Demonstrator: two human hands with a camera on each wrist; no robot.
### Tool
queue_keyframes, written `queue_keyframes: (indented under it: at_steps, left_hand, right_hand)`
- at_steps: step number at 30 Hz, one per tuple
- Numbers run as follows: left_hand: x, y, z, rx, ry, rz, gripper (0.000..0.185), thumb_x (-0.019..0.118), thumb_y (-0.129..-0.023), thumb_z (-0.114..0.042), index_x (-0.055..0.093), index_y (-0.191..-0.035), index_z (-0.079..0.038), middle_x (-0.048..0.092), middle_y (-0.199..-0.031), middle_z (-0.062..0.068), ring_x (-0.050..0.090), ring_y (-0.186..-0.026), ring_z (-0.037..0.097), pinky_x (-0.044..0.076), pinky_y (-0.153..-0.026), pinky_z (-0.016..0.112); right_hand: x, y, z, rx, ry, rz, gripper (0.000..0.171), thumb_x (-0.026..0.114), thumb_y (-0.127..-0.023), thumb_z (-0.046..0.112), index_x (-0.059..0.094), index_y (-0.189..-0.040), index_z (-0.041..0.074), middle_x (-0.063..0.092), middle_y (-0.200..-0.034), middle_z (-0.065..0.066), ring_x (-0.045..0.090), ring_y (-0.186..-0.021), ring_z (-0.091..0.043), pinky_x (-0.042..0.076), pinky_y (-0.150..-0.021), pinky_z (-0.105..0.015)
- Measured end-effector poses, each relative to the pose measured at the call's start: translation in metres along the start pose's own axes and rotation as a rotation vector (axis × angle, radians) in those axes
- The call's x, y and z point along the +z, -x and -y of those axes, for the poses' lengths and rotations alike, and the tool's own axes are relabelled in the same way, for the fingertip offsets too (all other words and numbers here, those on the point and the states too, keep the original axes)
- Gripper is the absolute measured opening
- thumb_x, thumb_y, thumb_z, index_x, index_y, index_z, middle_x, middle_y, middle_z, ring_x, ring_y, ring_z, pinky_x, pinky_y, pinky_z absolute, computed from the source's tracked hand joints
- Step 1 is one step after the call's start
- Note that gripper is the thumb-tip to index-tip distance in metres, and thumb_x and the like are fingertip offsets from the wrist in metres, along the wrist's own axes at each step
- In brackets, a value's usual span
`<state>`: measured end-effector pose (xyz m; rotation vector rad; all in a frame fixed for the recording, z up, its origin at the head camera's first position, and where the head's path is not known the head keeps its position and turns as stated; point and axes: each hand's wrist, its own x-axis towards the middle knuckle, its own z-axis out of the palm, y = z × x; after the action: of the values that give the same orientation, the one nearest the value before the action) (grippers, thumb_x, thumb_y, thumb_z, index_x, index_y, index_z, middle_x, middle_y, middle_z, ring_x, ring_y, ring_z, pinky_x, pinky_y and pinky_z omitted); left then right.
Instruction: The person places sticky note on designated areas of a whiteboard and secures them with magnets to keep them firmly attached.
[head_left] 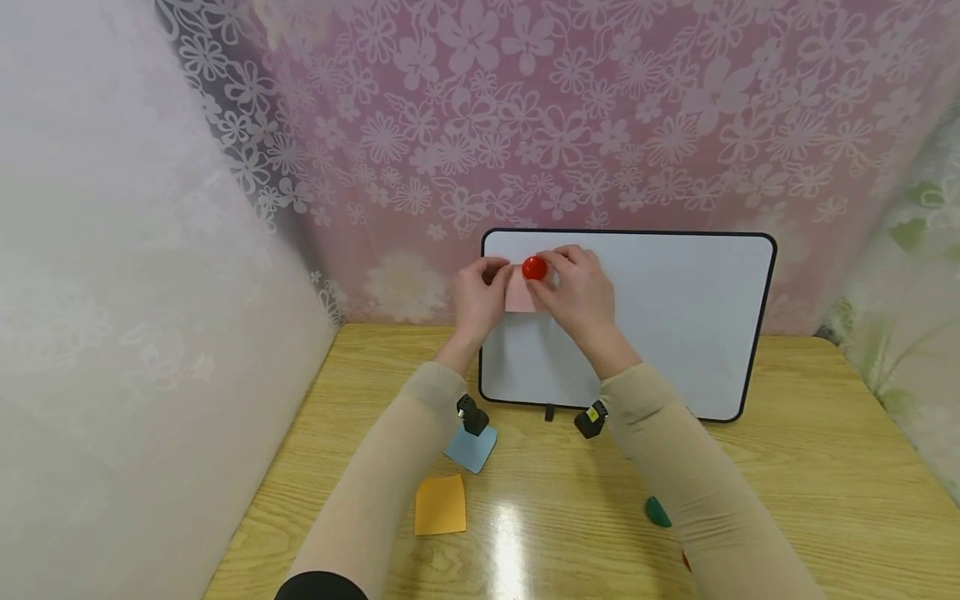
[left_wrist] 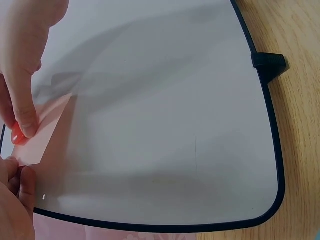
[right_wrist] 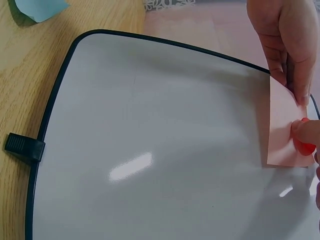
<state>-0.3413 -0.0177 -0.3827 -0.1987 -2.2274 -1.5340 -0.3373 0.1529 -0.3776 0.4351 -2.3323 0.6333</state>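
Observation:
A whiteboard [head_left: 675,325] with a black frame leans upright at the back of the table. Against its upper left part lies a pink sticky note [head_left: 519,297]. My left hand [head_left: 480,296] pinches the note by its left edge, near the top corner. Between the thumb and fingers of my right hand [head_left: 583,292] is a round red magnet [head_left: 534,267], held over the note's upper right part. In the right wrist view the note [right_wrist: 281,130] tilts slightly off the board along its lower edge, and the magnet [right_wrist: 305,145] is partly covered by my thumb.
On the wooden table [head_left: 570,533], a blue sticky note [head_left: 474,452] and an orange sticky note [head_left: 440,505] lie near my left forearm. A green magnet [head_left: 657,512] and a sliver of something red [head_left: 686,561] show beside my right sleeve. A black foot [head_left: 550,412] supports the board.

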Motion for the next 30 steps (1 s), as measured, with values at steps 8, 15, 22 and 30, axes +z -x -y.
queue_keyframes:
  at_steps: [8, 15, 22, 30]
  left_hand:
    - [-0.0001, -0.0004, 0.0015, 0.006, 0.020, -0.002, 0.017, 0.072, -0.106, -0.017, 0.080, -0.114, -0.005, 0.076, -0.101, 0.007, 0.065, -0.084, 0.020, 0.058, -0.071, 0.025]
    - [-0.0005, -0.0005, 0.0008, 0.020, 0.014, -0.009, 0.016, 0.072, -0.105, -0.018, 0.080, -0.112, -0.005, 0.076, -0.099, 0.006, 0.066, -0.083, 0.019, 0.059, -0.070, 0.026]
    - [0.0000, -0.0005, 0.0004, 0.004, 0.003, -0.017, 0.017, 0.073, -0.105, -0.019, 0.080, -0.112, -0.006, 0.076, -0.099, 0.006, 0.065, -0.082, 0.018, 0.059, -0.070, 0.026]
    - [-0.0009, -0.0006, -0.0010, -0.024, 0.003, -0.014, 0.018, 0.073, -0.105, -0.019, 0.081, -0.113, -0.006, 0.076, -0.100, 0.006, 0.066, -0.085, 0.020, 0.059, -0.073, 0.026]
  right_hand:
    - [0.0000, -0.0009, 0.0035, -0.001, 0.015, 0.001, 0.038, 0.088, -0.092, 0.026, 0.078, -0.124, 0.007, 0.071, -0.120, -0.014, 0.063, -0.111, -0.035, 0.061, -0.089, -0.051]
    - [0.0002, -0.0026, 0.0053, 0.004, 0.036, 0.016, 0.040, 0.087, -0.093, 0.028, 0.078, -0.125, 0.007, 0.071, -0.121, -0.014, 0.063, -0.112, -0.035, 0.061, -0.088, -0.050]
    - [0.0012, -0.0039, 0.0065, 0.009, 0.046, 0.023, 0.040, 0.088, -0.093, 0.028, 0.078, -0.125, 0.006, 0.070, -0.121, -0.015, 0.063, -0.112, -0.035, 0.061, -0.088, -0.050]
    - [0.0018, -0.0055, 0.0058, 0.001, 0.054, 0.024, 0.040, 0.088, -0.093, 0.025, 0.078, -0.126, 0.005, 0.071, -0.121, -0.015, 0.063, -0.109, -0.035, 0.061, -0.089, -0.049]
